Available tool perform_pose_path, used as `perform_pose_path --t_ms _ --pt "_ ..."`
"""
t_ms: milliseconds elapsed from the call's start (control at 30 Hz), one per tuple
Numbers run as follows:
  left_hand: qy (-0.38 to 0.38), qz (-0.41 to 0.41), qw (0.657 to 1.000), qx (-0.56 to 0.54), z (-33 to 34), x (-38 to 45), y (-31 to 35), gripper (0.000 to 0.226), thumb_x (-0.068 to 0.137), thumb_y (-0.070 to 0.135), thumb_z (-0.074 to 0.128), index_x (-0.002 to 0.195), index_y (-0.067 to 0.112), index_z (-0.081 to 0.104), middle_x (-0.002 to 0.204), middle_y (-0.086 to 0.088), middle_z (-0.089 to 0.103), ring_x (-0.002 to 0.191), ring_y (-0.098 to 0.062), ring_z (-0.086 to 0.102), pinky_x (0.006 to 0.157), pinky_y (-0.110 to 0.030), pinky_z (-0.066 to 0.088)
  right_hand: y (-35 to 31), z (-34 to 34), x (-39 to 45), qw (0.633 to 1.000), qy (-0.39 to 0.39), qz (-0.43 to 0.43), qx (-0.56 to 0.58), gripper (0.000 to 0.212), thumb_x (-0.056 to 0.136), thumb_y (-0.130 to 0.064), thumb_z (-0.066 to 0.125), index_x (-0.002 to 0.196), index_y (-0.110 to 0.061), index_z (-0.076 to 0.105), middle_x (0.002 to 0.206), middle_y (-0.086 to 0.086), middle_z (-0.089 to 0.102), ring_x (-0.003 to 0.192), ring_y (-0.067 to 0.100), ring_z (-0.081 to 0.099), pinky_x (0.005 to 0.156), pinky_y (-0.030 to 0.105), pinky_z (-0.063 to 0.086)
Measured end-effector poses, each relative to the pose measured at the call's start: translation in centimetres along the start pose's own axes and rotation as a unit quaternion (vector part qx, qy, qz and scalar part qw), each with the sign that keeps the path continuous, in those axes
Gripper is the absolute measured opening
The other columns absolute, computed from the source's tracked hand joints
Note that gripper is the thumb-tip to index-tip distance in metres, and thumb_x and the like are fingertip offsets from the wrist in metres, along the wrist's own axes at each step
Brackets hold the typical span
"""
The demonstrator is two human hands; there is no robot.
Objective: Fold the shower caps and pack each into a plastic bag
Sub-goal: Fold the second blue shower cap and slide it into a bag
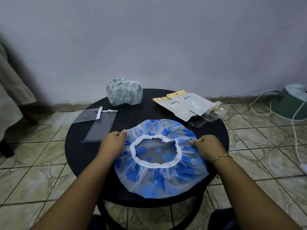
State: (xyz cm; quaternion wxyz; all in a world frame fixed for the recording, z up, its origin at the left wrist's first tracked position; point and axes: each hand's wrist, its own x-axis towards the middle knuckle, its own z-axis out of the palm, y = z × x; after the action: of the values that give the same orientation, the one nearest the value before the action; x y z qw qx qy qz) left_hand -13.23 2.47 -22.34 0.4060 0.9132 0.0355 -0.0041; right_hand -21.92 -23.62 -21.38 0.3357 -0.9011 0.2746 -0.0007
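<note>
Round black table [79,156] is carrying the blue shower cap [159,178] at its near edge (opening up); left hand [113,143] and right hand [207,146] are pinching opposite side rims, so a fold would be running left-to-right.

A home interior: patterned floor tiles [49,166] meet a plain painted wall [149,39] beyond a round black table [79,155], a white cord [265,103] trailing nearby.

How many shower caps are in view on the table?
2: the blue-patterned cap spread flat at the near edge, gripped by the left hand and right hand; the green-patterned cap bunched at the far edge.
</note>
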Motion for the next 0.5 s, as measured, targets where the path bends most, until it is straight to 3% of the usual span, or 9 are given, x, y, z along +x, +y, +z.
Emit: perform_pose_path --t_ms 67,133,200,233,300,400,433,500 --pt "0.013 -0.016 1.0 -0.021 -0.3 0.3 -0.4 0.041 0.097 0.036 0.047 0.064 0.011 0.044 0.062 -0.007 0.051 0.061 -0.026 0.05 0.057 -0.033 0.035 -0.1 -0.2 -0.1 0.999 0.001 -0.003 -0.033 0.033 0.097 -0.029 0.047 0.099 0.0 0.063 0.102 0.017 0.064 0.094 0.03 0.059 0.073 0.03 0.041" --pt "0.024 -0.028 0.999 -0.036 -0.4 0.2 -0.4 0.038 0.096 0.035 0.05 0.066 0.013 0.042 0.062 -0.005 0.05 0.058 -0.02 0.044 0.053 -0.032 0.031 -0.5 -0.5 0.0 0.999 0.01 0.028 -0.033 0.036 0.101 -0.017 0.031 0.128 -0.002 0.05 0.123 0.015 0.059 0.113 0.029 0.055 0.086 0.033 0.043" --pt "0.026 -0.027 0.998 -0.043 -0.4 -0.2 -0.2 0.037 0.095 0.035 0.053 0.067 0.013 0.043 0.066 -0.005 0.051 0.059 -0.017 0.044 0.051 -0.031 0.03 -0.9 -1.0 -0.2 0.99 -0.006 -0.005 -0.143 0.039 0.1 -0.01 0.026 0.136 -0.006 0.042 0.131 0.011 0.054 0.121 0.026 0.052 0.092 0.031 0.042" --pt "0.026 -0.027 0.998 -0.044 -0.3 -0.4 -0.1 0.035 0.094 0.036 0.054 0.07 0.012 0.045 0.068 -0.004 0.052 0.06 -0.015 0.045 0.051 -0.03 0.03 -1.0 -0.9 -0.1 0.983 -0.014 -0.013 -0.184 0.039 0.1 -0.008 0.028 0.135 -0.006 0.045 0.133 0.01 0.054 0.122 0.024 0.051 0.093 0.029 0.041" --pt "0.028 -0.033 0.998 -0.042 -0.1 -0.7 0.1 0.032 0.093 0.039 0.055 0.081 0.01 0.047 0.073 -0.001 0.052 0.063 -0.011 0.045 0.052 -0.028 0.029 -0.7 -0.5 0.2 0.989 -0.026 0.01 -0.143 0.035 0.097 -0.006 0.035 0.126 -0.003 0.054 0.13 0.01 0.056 0.119 0.025 0.053 0.094 0.028 0.042" --pt "0.019 -0.024 0.999 -0.025 -0.1 -0.8 0.1 0.038 0.092 0.047 0.051 0.083 0.011 0.047 0.074 0.0 0.051 0.065 -0.013 0.046 0.054 -0.03 0.028 0.2 -0.4 0.5 0.999 0.034 0.022 -0.002 0.023 0.093 -0.001 0.041 0.094 0.009 0.062 0.098 0.02 0.062 0.098 0.036 0.057 0.081 0.033 0.044" --pt "0.009 -0.019 0.999 -0.024 -0.1 -0.7 0.0 0.042 0.092 0.051 0.048 0.081 0.011 0.048 0.072 -0.001 0.052 0.067 -0.016 0.049 0.055 -0.031 0.03 0.2 -0.6 0.4 0.999 0.047 0.018 0.016 0.024 0.095 -0.006 0.041 0.087 0.008 0.059 0.09 0.019 0.059 0.092 0.035 0.055 0.076 0.033 0.042" --pt "-0.015 -0.02 0.999 -0.044 -0.2 -0.6 0.1 0.049 0.093 0.055 0.042 0.078 0.009 0.054 0.074 -0.004 0.057 0.077 -0.024 0.056 0.062 -0.032 0.038 0.4 -0.4 0.1 0.999 0.054 0.007 0.006 0.041 0.099 -0.034 0.038 0.084 -0.001 0.057 0.083 0.015 0.054 0.083 0.029 0.052 0.07 0.031 0.038"
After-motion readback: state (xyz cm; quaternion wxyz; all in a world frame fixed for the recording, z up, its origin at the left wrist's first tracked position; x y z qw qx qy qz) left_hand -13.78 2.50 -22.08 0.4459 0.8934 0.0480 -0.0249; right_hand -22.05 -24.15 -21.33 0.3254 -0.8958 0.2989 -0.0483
